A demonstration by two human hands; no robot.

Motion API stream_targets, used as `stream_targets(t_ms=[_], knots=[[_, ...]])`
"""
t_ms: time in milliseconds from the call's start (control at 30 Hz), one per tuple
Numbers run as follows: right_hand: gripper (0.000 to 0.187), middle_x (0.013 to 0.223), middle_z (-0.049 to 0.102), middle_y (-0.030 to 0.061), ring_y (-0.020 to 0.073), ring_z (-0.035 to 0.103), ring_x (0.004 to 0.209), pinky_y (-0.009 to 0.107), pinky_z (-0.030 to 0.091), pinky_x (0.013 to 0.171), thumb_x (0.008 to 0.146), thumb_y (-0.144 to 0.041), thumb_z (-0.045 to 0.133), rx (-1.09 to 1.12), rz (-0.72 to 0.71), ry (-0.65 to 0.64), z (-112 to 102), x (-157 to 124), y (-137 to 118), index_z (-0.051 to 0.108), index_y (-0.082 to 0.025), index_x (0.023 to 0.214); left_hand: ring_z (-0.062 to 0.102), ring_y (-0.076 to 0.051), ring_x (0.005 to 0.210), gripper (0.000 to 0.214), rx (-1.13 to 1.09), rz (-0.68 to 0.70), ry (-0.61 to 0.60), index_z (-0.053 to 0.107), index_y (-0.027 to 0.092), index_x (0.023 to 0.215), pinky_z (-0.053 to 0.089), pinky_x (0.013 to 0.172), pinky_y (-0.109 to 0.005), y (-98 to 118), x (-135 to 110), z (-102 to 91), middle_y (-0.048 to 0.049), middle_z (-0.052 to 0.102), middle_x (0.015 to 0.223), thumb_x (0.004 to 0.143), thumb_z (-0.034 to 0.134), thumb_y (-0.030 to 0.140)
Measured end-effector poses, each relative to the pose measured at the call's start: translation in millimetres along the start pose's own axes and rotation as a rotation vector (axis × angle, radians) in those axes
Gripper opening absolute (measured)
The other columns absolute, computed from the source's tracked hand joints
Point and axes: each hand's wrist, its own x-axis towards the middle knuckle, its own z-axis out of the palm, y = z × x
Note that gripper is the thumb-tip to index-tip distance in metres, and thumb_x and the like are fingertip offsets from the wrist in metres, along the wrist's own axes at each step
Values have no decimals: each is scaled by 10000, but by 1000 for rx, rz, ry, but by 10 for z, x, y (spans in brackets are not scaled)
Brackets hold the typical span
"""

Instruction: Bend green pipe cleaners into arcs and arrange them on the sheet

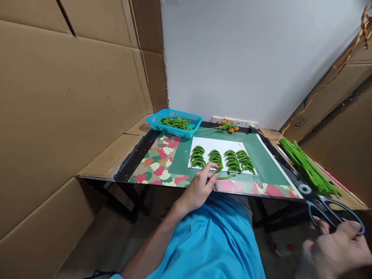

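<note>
My left hand (202,182) is at the table's front edge, its fingertips closed on a short green pipe cleaner (219,169). Another green piece (228,177) extends to the right beside those fingers; whether it is held too I cannot tell. Just beyond lie several stacks of curved green pipe cleaner pieces (231,161) on a white sheet (215,143). Off the table's right corner, my right hand (338,246), blurred by motion, grips the handles of a pair of scissors (327,209). The blades are partly hidden, pointing toward the table.
A blue plastic basket (186,115) of green pieces stands at the back left. Orange flowers (229,126) with green stems lie at the back, near wall sockets (217,120). Long green pipe cleaners (309,166) lie bundled at right. Cardboard panels (72,97) wall both sides.
</note>
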Motion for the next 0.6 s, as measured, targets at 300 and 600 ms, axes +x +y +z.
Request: stream_targets(t_ms=[300,600], knots=[[340,578,318,-51,156,440,583,346,564,684,1009,-341,524,491,369,-152,8,11,-310,517,-211,695,464,-100,501,264,-9,2,-13,491,223,1251,366,573,-230,-9,15,-4,41,669,739,1097,434,431],[204,539,233,-97,103,160,466,300,448,541,645,-223,577,469,483,-198,144,-250,-393,374,-246,650,460,-103,502,331,-33,-6,-13,534,199,1283,363,552,-233,-17,25,-5,39,657,719,1086,471,457]])
